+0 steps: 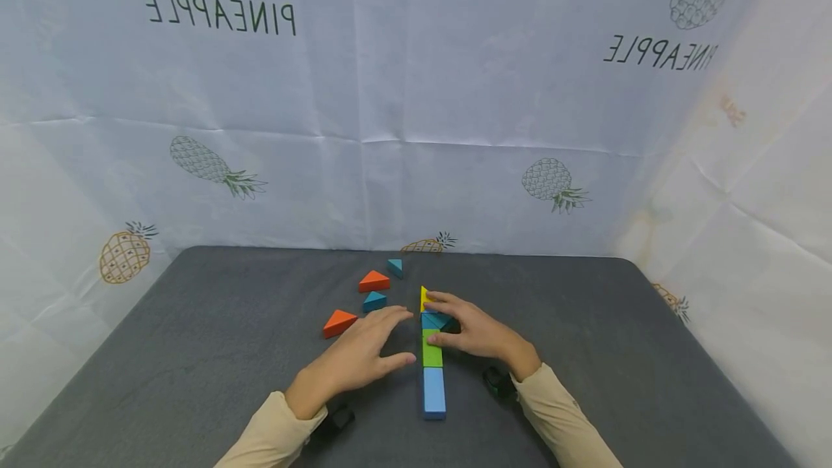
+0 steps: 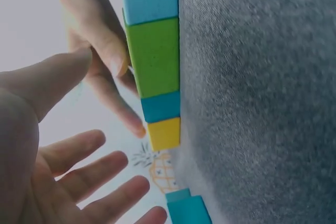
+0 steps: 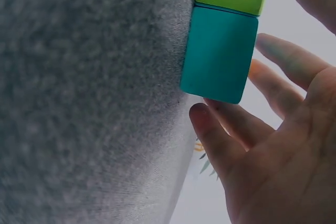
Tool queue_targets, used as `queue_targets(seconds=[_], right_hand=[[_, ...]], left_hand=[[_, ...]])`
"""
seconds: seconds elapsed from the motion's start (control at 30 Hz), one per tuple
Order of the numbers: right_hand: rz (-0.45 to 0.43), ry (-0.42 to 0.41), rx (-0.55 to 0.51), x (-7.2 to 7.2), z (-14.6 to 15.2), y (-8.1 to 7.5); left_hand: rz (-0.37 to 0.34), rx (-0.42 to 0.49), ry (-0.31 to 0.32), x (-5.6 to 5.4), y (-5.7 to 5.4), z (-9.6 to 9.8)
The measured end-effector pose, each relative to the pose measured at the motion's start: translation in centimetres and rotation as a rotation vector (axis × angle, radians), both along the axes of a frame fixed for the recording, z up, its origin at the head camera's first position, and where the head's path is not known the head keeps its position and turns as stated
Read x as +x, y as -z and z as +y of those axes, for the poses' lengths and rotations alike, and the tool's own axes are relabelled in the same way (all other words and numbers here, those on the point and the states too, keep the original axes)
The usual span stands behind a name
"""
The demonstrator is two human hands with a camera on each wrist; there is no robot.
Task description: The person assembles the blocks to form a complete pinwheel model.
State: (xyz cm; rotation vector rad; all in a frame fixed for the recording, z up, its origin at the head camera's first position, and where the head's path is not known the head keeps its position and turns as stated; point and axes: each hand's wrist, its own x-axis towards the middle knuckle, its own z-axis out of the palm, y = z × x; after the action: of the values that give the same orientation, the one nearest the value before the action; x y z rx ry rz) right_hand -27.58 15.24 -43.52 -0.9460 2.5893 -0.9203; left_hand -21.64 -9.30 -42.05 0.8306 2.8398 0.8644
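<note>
A row of blocks runs away from the person: a light blue block (image 1: 434,390) nearest, then a green block (image 1: 432,354), a teal triangular block (image 1: 434,321) and a yellow triangular block (image 1: 424,297). My right hand (image 1: 481,329) reaches over the row from the right, its thumb over the green block and its fingertips at the yellow one. In the right wrist view, loosely bent fingers (image 3: 226,140) surround the end of the teal block (image 3: 219,53) without gripping it. My left hand (image 1: 357,354) hovers left of the row, thumb and fingers spread, holding nothing.
Left of the row lie two orange triangular blocks (image 1: 340,323) and two teal ones (image 1: 374,301). All rest on a dark grey table (image 1: 214,338). A white pineapple-print cloth (image 1: 390,92) hangs behind the table's far edge.
</note>
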Motion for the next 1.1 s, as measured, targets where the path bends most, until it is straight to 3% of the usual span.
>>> queue_targets(seconds=[0.37, 0.6, 1.1], right_hand=[[-0.018, 0.003, 0.004, 0.0, -0.4, 0.0], [-0.012, -0.006, -0.006, -0.1, -0.3, 0.1], [-0.009, -0.012, -0.016, 0.0, 0.0, 0.1]], left_hand=[[0.052, 0.046, -0.089, -1.2, -0.2, -0.9], [0.053, 0.022, -0.141, -2.7, -0.8, -1.2], [0.032, -0.012, -0.153, -6.2, -2.1, -0.6]])
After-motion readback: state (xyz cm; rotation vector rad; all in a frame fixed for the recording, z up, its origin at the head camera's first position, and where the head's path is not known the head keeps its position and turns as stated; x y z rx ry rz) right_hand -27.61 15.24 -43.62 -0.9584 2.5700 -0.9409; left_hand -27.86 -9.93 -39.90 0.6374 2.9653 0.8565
